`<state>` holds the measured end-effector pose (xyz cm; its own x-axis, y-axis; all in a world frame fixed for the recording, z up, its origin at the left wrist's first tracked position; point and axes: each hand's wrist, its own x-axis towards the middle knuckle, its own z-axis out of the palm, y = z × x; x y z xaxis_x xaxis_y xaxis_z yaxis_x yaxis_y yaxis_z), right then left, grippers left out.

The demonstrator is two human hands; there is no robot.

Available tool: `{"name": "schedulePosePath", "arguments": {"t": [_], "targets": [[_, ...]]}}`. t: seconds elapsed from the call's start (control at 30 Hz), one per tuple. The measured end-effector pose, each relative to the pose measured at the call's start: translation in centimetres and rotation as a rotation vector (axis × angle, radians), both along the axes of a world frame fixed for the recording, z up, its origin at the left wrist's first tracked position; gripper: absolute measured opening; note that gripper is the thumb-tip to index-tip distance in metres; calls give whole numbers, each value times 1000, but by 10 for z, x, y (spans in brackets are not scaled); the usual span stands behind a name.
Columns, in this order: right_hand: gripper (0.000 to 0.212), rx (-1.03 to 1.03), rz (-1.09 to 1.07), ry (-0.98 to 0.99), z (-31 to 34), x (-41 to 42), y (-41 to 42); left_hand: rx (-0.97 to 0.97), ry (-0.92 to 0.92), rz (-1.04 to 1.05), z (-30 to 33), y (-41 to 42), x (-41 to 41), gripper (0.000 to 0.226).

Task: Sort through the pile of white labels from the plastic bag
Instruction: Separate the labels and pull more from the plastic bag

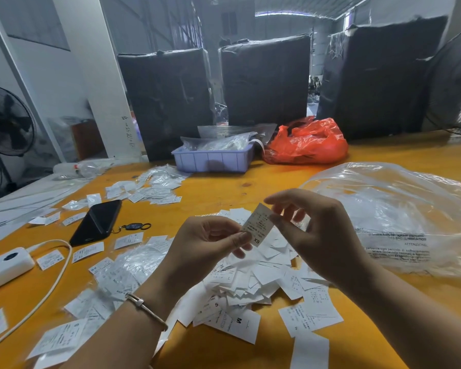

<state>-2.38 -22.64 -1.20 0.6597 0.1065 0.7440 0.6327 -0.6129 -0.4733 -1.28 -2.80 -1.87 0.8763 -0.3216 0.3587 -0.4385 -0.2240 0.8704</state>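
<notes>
Daylight from the far opening leaves my table [383,161] evenly lit; shadows are soft, the plastic bag [399,209] glares, and edges bow.

Two bare forearms reach forward; left hand [213,242] and right hand [314,230] raised close together, fingertips pinching.

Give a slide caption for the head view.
Both hands pinch an XS label above the label pile.

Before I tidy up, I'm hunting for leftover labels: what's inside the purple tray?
The purple tray holds clear plastic bags that seem to contain white labels and rise above its rim. They cover the tray's bottom, so anything loose under them cannot be seen.
</notes>
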Motion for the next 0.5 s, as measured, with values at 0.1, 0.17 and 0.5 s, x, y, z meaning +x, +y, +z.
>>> {"name": "schedulePosePath", "arguments": {"t": [0.1,0.17,0.5], "targets": [[19,-9,34,-2,0,-1,2,-5,11,-2,-1,-1,0,19],[17,-25,75,19,-1,-2,3,-20,15,-5,-1,-2,0,17],[13,75,280,266,-2,1,1,-35,30,18,-2,-1,1,28]]}}
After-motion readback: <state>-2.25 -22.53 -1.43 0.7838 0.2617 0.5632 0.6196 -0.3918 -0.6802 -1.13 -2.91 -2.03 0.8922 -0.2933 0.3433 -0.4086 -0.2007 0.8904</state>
